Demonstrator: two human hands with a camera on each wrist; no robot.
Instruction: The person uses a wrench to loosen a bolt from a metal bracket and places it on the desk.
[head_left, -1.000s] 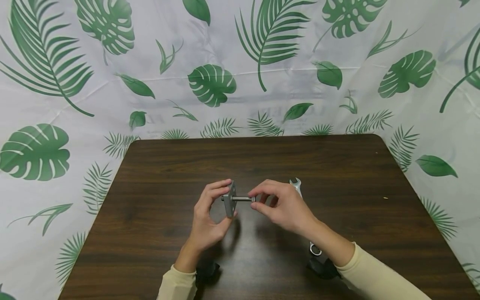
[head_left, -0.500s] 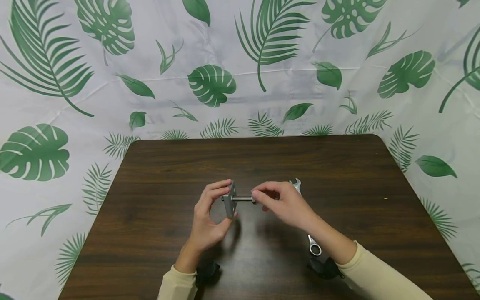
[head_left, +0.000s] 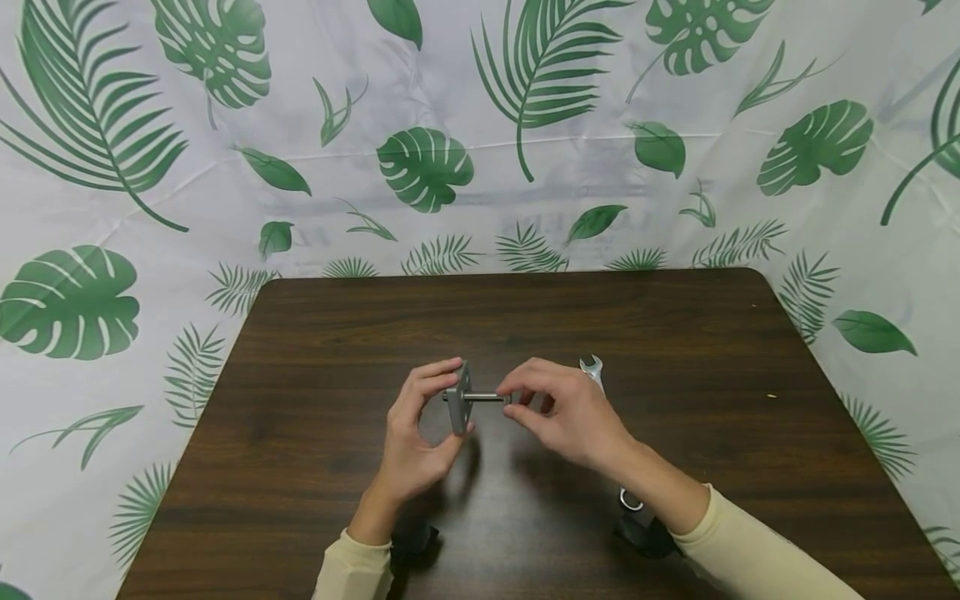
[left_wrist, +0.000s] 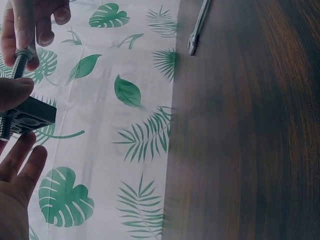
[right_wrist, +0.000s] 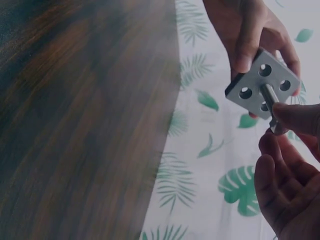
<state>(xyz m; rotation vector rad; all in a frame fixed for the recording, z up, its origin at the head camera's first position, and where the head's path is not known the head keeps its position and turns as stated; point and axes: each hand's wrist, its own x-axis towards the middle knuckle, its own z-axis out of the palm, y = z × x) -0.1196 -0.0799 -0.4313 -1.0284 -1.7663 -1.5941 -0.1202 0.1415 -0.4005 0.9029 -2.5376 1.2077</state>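
My left hand [head_left: 416,450] holds a grey square plate [head_left: 456,408] upright by its edges, thumb below and fingers above. Several round holes pierce the plate [right_wrist: 254,78], as the right wrist view shows. A long metal bolt [head_left: 486,397] runs through its middle, roughly level in the head view. Its threaded tip [left_wrist: 6,131] sticks out on the plate's far side in the left wrist view. At the other end, my right hand [head_left: 573,417] pinches the bolt's head [right_wrist: 278,129] between thumb and fingers, which partly hide it.
On the dark wood table [head_left: 360,325] lies a combination wrench [head_left: 592,368], partly hidden under my right forearm. A small pale scrap [head_left: 772,396] lies to the right. A leaf-print cloth [head_left: 315,208] hangs behind the table.
My right thumb rolled up over the bolt's head half a second ago and is now back below it, fingers on top. The left hand and plate have stayed in place.
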